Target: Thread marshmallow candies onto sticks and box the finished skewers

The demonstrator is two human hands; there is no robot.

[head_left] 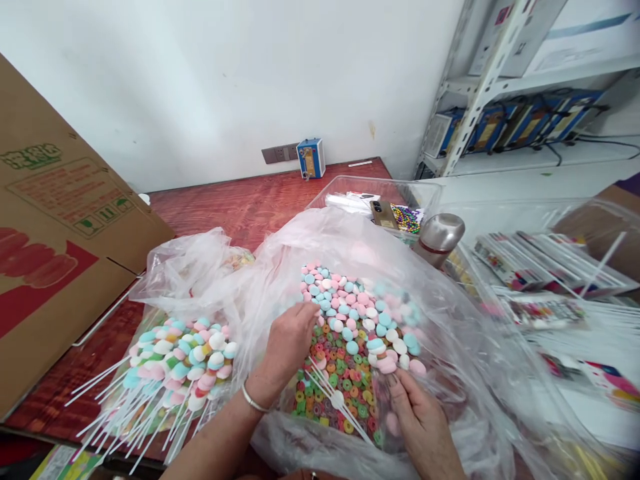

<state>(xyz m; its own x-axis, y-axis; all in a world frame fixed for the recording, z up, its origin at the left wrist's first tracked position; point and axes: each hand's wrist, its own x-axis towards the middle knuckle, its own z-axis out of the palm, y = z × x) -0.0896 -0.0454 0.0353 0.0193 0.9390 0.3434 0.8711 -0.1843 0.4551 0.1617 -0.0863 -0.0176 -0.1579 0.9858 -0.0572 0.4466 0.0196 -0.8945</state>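
A big clear plastic bag (450,333) lies open in front of me, filled with pastel marshmallow candies (360,313) and bright ring gummies (345,367). My left hand (287,343), a bangle on its wrist, reaches into the bag with curled fingers pinching among the sweets near the ring gummies. My right hand (423,417) rests at the bag's near edge, its fingers closed on one or more white sticks (333,397) that lie across the gummies. To the left lies a pile of finished candy skewers (180,363) with white sticks fanning toward me.
A large cardboard box (55,247) leans at the left on the red wooden table (220,207). Clear plastic tubs (385,193) with packets, beads and a steel flask (439,237) stand behind the bag. Packaged skewers (545,267) fill a tub at right. Metal shelving (500,73) stands by the wall.
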